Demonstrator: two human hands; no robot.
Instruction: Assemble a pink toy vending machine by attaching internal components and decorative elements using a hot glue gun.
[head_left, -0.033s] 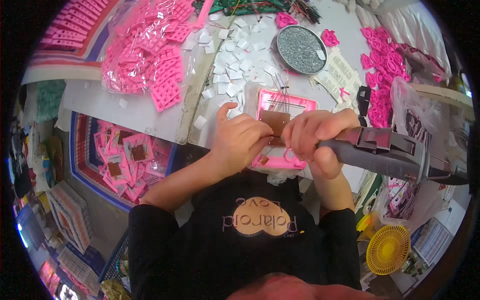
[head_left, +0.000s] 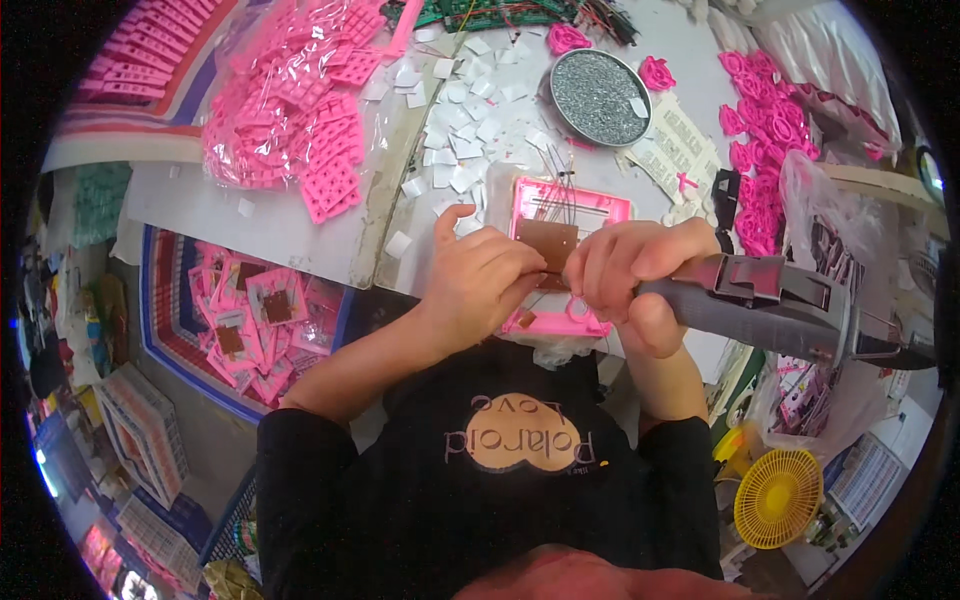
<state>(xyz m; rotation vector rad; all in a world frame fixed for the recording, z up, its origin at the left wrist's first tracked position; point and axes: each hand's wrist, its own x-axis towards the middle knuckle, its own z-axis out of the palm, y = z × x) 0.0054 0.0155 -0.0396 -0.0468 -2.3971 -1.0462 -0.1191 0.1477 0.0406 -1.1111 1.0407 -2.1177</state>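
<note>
A pink plastic casing [head_left: 573, 202] lies on the table in front of me, with a brown circuit board [head_left: 548, 236] and thin dark wires [head_left: 565, 190] in it. My right hand [head_left: 640, 265] is wrapped round a dark grey electric screwdriver [head_left: 745, 310] over the right side of the board. Its working tip is hidden by my fingers. Beside it, my left hand [head_left: 485, 275] pinches at the board's edge with the little finger raised. Whatever sits between those fingertips, I cannot make out.
White square pieces [head_left: 465, 150] are scattered beyond my left hand. A round dish of small screws [head_left: 600, 97] stands further back. Pink parts fill a clear bag [head_left: 285, 110] at left; a lined basket [head_left: 160, 330] holds pink casings. Pink coiled pieces [head_left: 765, 150] lie at right.
</note>
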